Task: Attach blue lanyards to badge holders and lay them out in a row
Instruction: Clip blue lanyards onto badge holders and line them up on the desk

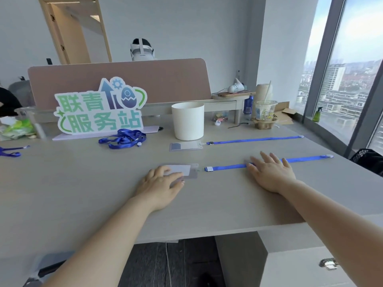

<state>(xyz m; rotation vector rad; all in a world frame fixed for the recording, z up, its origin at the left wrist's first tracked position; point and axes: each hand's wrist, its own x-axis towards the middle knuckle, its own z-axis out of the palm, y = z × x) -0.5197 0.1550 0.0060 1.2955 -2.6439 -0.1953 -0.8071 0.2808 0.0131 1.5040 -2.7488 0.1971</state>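
Two badge holders lie on the grey table point(83, 183). The far badge holder point(185, 146) has a blue lanyard point(257, 139) clipped on and stretched straight to the right. The near badge holder point(186, 170) lies under the fingers of my left hand point(160, 186), which press on its left part. The near blue lanyard point(226, 167) runs to the right, its clip end close to the holder's tab. My right hand point(271, 172) lies flat with spread fingers across the middle of that lanyard. A bundle of loose blue lanyards point(124, 138) sits farther back to the left.
A white cylindrical bucket point(188, 121) stands behind the far holder. A green and blue sign point(99, 108) stands at the back left, with a pink divider point(120, 79) behind it. Another lanyard point(10, 151) lies at the left edge. Cups and clutter point(265, 112) fill the back right. A window runs along the right.
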